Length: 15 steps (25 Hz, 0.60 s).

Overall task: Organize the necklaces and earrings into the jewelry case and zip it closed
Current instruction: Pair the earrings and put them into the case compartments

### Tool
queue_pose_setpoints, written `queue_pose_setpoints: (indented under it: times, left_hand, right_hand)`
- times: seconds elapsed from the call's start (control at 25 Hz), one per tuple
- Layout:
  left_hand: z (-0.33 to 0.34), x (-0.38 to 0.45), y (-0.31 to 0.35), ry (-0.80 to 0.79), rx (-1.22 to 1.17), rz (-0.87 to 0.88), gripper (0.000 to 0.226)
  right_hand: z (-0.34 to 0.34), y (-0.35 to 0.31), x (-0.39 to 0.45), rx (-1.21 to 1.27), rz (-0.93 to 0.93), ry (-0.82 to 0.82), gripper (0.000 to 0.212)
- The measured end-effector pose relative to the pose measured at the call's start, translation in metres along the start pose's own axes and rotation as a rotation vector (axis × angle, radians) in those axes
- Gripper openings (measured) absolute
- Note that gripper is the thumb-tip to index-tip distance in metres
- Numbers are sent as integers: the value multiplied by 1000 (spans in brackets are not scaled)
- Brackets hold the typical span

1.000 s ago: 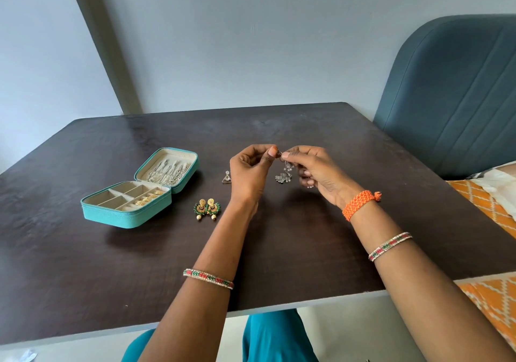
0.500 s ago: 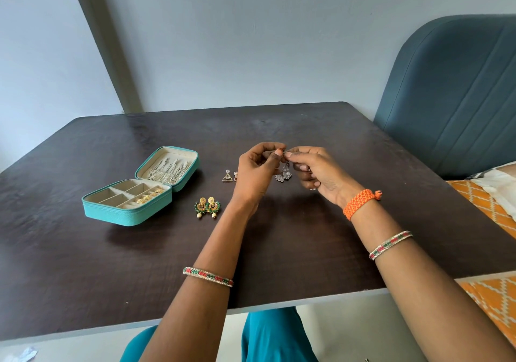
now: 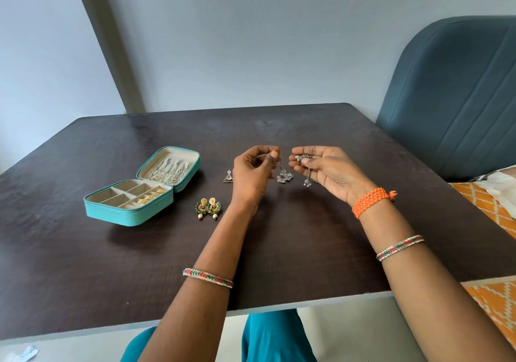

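Two hands are up over the dark bench (image 3: 279, 250), each with a silver dangle earring. Left hand (image 3: 252, 175) has thumb and forefinger pinched on the top of one silver earring (image 3: 284, 176), whose cluster hangs just above the wood. Right hand (image 3: 332, 170) lies palm up, its fingers (image 3: 300, 163) curled round the second silver earring (image 3: 307, 178) (the tail dangles below the palm, clear of the bench). The two hands sit close but apart, a small gap between them.

Over on the left, the teal jewelry case (image 3: 131, 210) lies open and flat. Its raised lid (image 3: 178, 166) carries silver chain necklaces (image 3: 170, 171) against the cream lining. The divided tray holds gold earrings (image 3: 150, 196) in a near right compartment; the other compartments look bare from here.

Between case and left wrist, a green-and-gold earring pair (image 3: 208, 208) lies side by side on the bench. Just behind the left hand, a small triangle earring (image 3: 228, 176) peeks out, partly hidden.

No brand, label or writing can be read anywhere, case included.

A blue padded chair back (image 3: 452, 96) stands at right, orange patterned fabric (image 3: 488, 208) below it.
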<state>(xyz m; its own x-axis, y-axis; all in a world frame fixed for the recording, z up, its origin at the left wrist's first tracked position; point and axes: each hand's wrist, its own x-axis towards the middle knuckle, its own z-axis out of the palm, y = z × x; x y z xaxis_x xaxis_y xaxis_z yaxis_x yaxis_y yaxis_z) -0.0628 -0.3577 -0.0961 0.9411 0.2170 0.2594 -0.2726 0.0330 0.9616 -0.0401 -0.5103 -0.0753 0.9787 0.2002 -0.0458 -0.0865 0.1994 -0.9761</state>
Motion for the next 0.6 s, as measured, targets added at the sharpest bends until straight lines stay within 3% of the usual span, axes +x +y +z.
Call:
queue_pose_setpoints:
  times: [0.16, 0.4, 0.6]
  left_hand:
    - [0, 1, 1, -23, 23, 56, 12]
    - [1, 0, 1, -17, 27, 67, 9]
    - [0, 0, 0, 5, 43, 48, 7]
  right_hand:
    - [0, 2, 0, -127, -131, 25, 22]
    - [6, 6, -3, -736, -544, 191, 21]
    - [5, 7, -4, -690, -532, 151, 25]
